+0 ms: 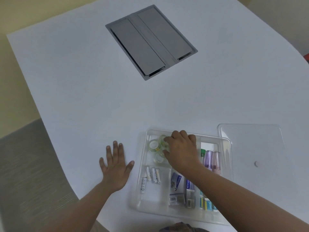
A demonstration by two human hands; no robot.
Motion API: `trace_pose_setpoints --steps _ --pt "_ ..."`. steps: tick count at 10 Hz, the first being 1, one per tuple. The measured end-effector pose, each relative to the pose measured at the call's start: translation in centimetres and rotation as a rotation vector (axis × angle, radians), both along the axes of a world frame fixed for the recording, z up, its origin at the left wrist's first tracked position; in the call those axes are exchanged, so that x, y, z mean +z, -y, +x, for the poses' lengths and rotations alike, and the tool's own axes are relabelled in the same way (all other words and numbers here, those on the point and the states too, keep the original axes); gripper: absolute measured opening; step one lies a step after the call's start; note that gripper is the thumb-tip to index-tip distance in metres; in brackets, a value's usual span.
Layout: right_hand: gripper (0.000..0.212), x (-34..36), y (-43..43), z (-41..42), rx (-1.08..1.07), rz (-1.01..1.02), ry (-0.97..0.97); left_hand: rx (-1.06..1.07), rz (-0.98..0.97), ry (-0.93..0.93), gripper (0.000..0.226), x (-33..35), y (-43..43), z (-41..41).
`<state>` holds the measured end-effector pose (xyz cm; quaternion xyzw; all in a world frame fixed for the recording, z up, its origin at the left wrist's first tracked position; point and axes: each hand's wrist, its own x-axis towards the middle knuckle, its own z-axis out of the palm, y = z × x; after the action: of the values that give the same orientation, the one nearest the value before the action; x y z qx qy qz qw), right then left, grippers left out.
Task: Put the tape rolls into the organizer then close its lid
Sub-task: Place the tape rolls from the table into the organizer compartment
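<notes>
The left hand (117,166) is lying flat and empty on the worktop (75,81). The tape rolls (158,148) are sitting in the organizer's (142,173) far-left compartment, where the right hand (181,150) is curling over them; grip unclear. It should be seating them flat, below the rim, before reaching right for the lid (250,148).

Clear tape rolls (157,149) clustered in open clear organizer's (142,166) far-left compartment, lid (260,148) lying beside
</notes>
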<state>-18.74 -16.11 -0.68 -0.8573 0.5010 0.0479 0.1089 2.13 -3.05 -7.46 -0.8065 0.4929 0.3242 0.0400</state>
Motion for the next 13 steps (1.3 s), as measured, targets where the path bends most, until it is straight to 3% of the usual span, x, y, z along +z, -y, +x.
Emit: trace_pose_setpoints --steps 2,4,8,9,11,13 --pt "0.006 0.2 0.1 -0.1 -0.025 0.025 -0.048 -0.007 0.075 -0.034 0.078 0.5 0.3 0.0" --pt "0.006 0.2 -0.6 0.0 0.011 0.023 -0.091 -0.007 0.121 -0.056 0.078 0.9 0.6 0.1" --pt "0.012 0.9 -0.1 1.6 0.225 -0.006 0.109 -0.073 0.225 -0.133 0.091 1.1 1.1 1.0" --pt "0.011 0.6 0.3 2.0 0.285 0.008 0.034 -0.111 0.281 -0.17 0.096 1.2 1.5 1.6" --pt "0.032 0.0 0.7 2.4 0.232 0.04 -0.007 -0.135 0.326 -0.2 0.098 1.5 1.8 2.0" --pt "0.027 -0.1 1.0 3.3 0.212 0.019 -0.116 -0.131 0.33 -0.194 0.098 1.6 1.8 1.9"
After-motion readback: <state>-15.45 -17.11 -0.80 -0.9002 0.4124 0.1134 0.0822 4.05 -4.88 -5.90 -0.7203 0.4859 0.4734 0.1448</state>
